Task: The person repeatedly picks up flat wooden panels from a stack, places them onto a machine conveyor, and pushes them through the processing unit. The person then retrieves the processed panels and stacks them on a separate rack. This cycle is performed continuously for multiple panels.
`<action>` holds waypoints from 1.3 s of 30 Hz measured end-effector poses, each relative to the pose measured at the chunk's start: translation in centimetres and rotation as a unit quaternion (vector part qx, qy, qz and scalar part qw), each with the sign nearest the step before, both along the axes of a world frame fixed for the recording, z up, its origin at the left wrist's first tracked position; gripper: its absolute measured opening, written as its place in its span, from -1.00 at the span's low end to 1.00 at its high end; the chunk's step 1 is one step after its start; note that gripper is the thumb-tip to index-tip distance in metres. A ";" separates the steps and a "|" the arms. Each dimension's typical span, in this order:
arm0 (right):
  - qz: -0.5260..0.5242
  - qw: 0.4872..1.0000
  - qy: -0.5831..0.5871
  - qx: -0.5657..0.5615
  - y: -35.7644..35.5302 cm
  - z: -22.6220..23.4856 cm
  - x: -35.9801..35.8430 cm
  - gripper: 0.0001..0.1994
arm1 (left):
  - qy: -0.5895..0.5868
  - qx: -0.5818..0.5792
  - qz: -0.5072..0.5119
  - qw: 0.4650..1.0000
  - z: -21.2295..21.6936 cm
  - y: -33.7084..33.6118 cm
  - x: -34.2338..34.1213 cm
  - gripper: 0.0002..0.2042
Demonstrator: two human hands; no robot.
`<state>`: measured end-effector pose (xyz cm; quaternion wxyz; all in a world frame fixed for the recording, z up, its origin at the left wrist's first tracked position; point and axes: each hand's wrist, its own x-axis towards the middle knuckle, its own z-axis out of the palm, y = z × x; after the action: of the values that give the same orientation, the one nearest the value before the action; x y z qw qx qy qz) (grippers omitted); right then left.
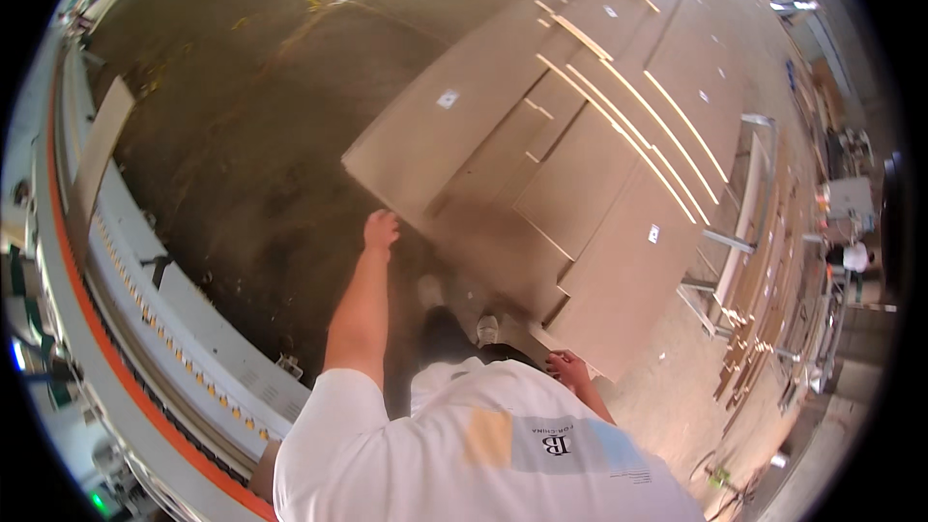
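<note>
My left hand is held out beside the near left edge of a large brown panel, its fingers loosely bent and apart, with nothing seen in them. Whether it touches the panel's edge is hard to tell. My right hand is low in front of my body, its fingers closed on the edge of a narrow brown board. Most of that board is hidden by my shirt and the panels. More brown panels of several sizes lie flat in front of me, overlapping in steps.
Thin pale strips lie across the panels. At the left runs a long machine with an orange edge and a row of small yellow rollers; a tall board leans there. Metal racks and stacked strips stand right. A person is far right.
</note>
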<state>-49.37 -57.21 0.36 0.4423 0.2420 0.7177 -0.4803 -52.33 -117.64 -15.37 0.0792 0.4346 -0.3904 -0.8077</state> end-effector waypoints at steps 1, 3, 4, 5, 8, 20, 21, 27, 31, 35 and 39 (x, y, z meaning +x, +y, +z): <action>-0.010 1.000 0.014 -0.007 -1.3 1.1 0.1 -0.69 | 0.004 0.002 -0.012 1.000 -1.6 -2.3 -1.0 -0.87; 0.131 0.986 0.090 0.049 -1.8 2.1 0.8 -0.66 | -0.068 -0.013 -0.001 0.998 -3.4 -4.8 -3.0 -0.83; 0.190 0.971 0.123 0.080 -1.9 2.7 2.0 -0.65 | -0.144 -0.031 0.005 0.989 -3.0 -4.9 -4.8 -0.78; 0.164 0.976 0.110 0.094 -2.0 3.3 3.5 -0.62 | -0.219 -0.052 0.009 0.974 -2.5 -4.7 -6.3 -0.72; 0.059 0.990 0.040 0.124 -1.7 4.5 5.4 -0.63 | -0.247 -0.054 0.088 0.964 -1.9 -3.8 -8.0 -0.53; 0.322 0.916 0.154 0.183 -10.6 5.5 -3.9 -0.61 | -0.080 0.024 0.116 0.990 4.9 -2.2 -1.6 -0.69; 0.342 0.898 0.225 0.162 -13.4 6.0 -5.4 -0.59 | -0.092 0.011 0.134 0.987 7.0 -1.5 -0.7 -0.71; 0.474 0.750 0.461 0.016 -31.3 13.0 -12.1 -0.35 | -0.043 -0.016 0.169 0.985 19.8 2.0 7.1 -0.76; 0.523 0.618 0.584 -0.062 -38.3 17.1 -12.1 -0.27 | -0.009 0.000 0.218 0.976 28.1 4.3 8.4 -0.79; 0.496 0.551 0.662 -0.107 -40.5 18.2 -12.3 -0.27 | 0.110 0.010 0.221 0.969 35.4 6.4 7.1 -0.84; 0.379 0.533 0.750 -0.100 -43.1 22.7 -14.6 -0.41 | 0.272 -0.029 0.113 0.955 38.7 6.6 5.9 -0.77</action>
<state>-64.00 -100.28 23.06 -0.0966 -0.5474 0.7577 -0.3419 -46.44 -111.04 23.30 0.2858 0.2368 -0.3256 -0.8696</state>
